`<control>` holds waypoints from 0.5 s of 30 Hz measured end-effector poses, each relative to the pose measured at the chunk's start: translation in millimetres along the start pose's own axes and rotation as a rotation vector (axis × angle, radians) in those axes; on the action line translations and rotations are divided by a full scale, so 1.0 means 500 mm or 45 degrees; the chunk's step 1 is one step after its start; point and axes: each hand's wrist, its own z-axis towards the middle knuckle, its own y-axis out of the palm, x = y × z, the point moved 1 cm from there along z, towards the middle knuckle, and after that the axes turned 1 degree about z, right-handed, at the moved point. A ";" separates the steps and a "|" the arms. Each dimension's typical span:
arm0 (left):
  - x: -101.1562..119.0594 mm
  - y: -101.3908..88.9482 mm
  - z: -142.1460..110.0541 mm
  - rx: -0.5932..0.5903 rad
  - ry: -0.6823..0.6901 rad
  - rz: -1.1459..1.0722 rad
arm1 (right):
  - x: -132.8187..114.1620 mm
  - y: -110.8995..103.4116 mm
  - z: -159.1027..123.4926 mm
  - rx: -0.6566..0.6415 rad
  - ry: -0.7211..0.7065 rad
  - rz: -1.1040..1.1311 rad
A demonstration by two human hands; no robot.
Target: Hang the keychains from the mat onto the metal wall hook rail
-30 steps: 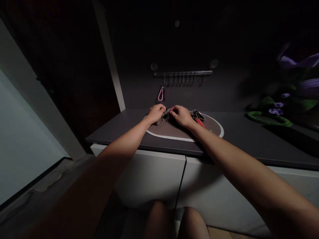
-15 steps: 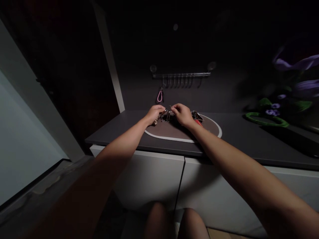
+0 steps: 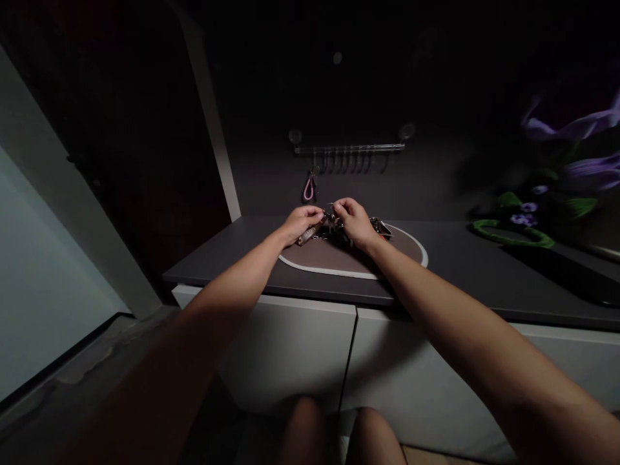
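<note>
Both hands meet over a brown oval mat (image 3: 334, 261) with a white rim. My left hand (image 3: 301, 223) is closed, thumb and fingers pinching the metal end of a keychain; its brownish, patterned tag (image 3: 308, 237) hangs below the fingers. My right hand (image 3: 355, 221) pinches a thin metal key ring (image 3: 330, 205), which stands up between the two hands. Small metal clasps (image 3: 331, 218) sit between the fingertips, too small and dark to tell apart. Right of my right hand lies a pile of metal and dark keychains (image 3: 382, 227), partly hidden by the hand.
A clear rail (image 3: 351, 149) with several hooks is fixed to the dark wall by suction cups. A pink loop keychain (image 3: 309, 187) hangs from its left end. Purple flowers (image 3: 526, 216) and a green ring (image 3: 513, 234) stand on the dark counter (image 3: 455, 278) at right.
The key ring stands higher between my hands, and the brownish tag shows more below my left fingers. Both hands stay close together, and the camera view has shifted slightly.
</note>
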 end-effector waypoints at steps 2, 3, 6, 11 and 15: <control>0.001 -0.001 -0.001 -0.004 0.018 0.032 | 0.000 -0.001 0.001 0.012 -0.014 -0.024; 0.002 -0.001 -0.001 -0.012 0.029 0.034 | 0.000 -0.001 0.001 0.013 -0.022 -0.036; 0.006 -0.001 -0.002 -0.034 0.053 -0.018 | -0.001 -0.003 0.002 0.019 -0.047 -0.081; 0.012 -0.001 -0.003 0.051 0.124 -0.061 | -0.012 -0.004 -0.004 -0.008 -0.138 -0.204; 0.014 0.000 -0.003 0.082 0.140 -0.010 | -0.021 -0.004 -0.009 -0.058 -0.170 -0.265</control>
